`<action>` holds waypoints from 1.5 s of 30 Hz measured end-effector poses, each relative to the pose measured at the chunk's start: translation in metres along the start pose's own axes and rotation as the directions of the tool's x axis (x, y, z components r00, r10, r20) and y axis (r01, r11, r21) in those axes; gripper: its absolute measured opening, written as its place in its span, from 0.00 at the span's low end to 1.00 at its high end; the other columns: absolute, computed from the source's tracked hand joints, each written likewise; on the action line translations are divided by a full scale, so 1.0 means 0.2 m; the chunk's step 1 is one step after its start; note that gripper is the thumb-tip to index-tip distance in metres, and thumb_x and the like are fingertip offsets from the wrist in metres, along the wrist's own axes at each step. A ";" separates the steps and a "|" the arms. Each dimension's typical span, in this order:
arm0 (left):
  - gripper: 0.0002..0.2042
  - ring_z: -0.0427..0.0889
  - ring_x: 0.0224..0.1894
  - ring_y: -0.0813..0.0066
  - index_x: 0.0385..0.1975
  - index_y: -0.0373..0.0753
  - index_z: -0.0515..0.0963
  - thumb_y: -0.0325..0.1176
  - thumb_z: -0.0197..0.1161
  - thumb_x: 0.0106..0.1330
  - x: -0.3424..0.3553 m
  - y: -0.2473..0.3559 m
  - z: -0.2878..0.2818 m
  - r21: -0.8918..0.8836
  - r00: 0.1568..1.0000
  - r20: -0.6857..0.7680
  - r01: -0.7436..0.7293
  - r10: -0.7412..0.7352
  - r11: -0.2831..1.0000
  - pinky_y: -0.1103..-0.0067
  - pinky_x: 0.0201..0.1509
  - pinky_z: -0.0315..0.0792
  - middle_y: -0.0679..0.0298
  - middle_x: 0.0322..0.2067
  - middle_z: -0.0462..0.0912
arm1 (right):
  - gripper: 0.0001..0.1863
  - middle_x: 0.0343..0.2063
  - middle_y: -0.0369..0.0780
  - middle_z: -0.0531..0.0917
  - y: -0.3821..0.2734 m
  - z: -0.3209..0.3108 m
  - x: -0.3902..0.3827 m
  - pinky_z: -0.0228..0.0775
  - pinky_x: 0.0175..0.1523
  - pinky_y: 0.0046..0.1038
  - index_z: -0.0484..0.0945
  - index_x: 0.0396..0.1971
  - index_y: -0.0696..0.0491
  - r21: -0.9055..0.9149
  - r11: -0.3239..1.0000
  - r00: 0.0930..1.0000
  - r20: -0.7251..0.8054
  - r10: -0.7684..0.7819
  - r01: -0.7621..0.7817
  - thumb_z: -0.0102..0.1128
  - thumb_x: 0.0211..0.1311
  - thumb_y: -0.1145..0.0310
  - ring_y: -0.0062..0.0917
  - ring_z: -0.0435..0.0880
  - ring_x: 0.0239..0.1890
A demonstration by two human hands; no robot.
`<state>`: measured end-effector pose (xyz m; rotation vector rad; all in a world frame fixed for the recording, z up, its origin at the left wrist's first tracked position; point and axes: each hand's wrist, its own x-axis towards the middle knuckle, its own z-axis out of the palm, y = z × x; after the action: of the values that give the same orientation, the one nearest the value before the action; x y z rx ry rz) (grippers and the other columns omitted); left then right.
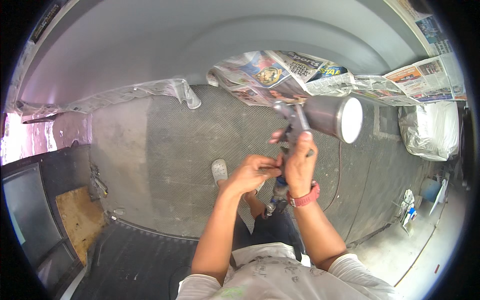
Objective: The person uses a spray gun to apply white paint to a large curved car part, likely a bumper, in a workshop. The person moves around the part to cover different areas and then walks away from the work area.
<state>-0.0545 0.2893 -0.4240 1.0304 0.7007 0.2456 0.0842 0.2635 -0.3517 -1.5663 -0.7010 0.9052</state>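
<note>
A spray gun (298,120) with a dark paint cup (322,114) is in front of me, right of centre. The cup lies tipped sideways, its white end facing right. My right hand (300,162) is closed around the gun's handle; a red watch sits on that wrist. My left hand (256,172) comes in from the left, its bent fingertips pinched at the lower part of the handle. Just what those fingertips press on is blurred. Under the handle hang metal and blue fittings (280,190). The gun's front end is near the newspaper masking.
A large grey body panel (150,40) with a curved arch spans the far side, edged with newspaper (270,75). A plastic-wrapped bundle (430,131) stands right. A thin hose (340,175) runs along the dark textured floor. At left is a brown board (80,217).
</note>
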 end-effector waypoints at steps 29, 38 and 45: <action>0.44 0.46 0.81 0.48 0.77 0.51 0.60 0.70 0.59 0.65 -0.90 -1.11 -0.37 0.720 0.557 -0.087 0.608 -0.826 0.334 0.51 0.80 0.48 0.52 0.79 0.48 | 0.53 0.49 0.48 0.85 0.01 -0.21 -0.33 0.69 0.21 0.19 0.54 0.78 0.49 -0.062 0.995 0.888 -0.458 0.046 -0.084 0.34 0.67 0.21 0.31 0.87 0.49; 0.45 0.37 0.81 0.42 0.80 0.63 0.49 0.70 0.59 0.65 -0.93 -1.33 -0.12 0.793 0.478 -0.173 0.586 -0.861 0.166 0.36 0.74 0.50 0.51 0.81 0.29 | 0.63 0.43 0.47 0.85 0.26 0.16 -0.35 0.69 0.20 0.17 0.54 0.77 0.53 0.026 0.978 0.968 -0.146 0.207 -0.205 0.36 0.56 0.13 0.30 0.87 0.43; 0.42 0.43 0.80 0.36 0.77 0.61 0.59 0.66 0.63 0.64 -1.00 -1.46 0.01 0.743 0.618 -0.321 0.634 -0.717 0.214 0.36 0.73 0.53 0.48 0.80 0.35 | 0.58 0.42 0.45 0.85 0.39 0.33 -0.35 0.70 0.26 0.17 0.60 0.74 0.64 0.113 0.990 0.989 0.132 0.069 -0.084 0.39 0.66 0.22 0.21 0.84 0.35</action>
<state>-0.2422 0.0381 -0.5886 1.4708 1.1710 -1.0533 -0.0123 0.2251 -0.4201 -1.4475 -0.6683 1.0932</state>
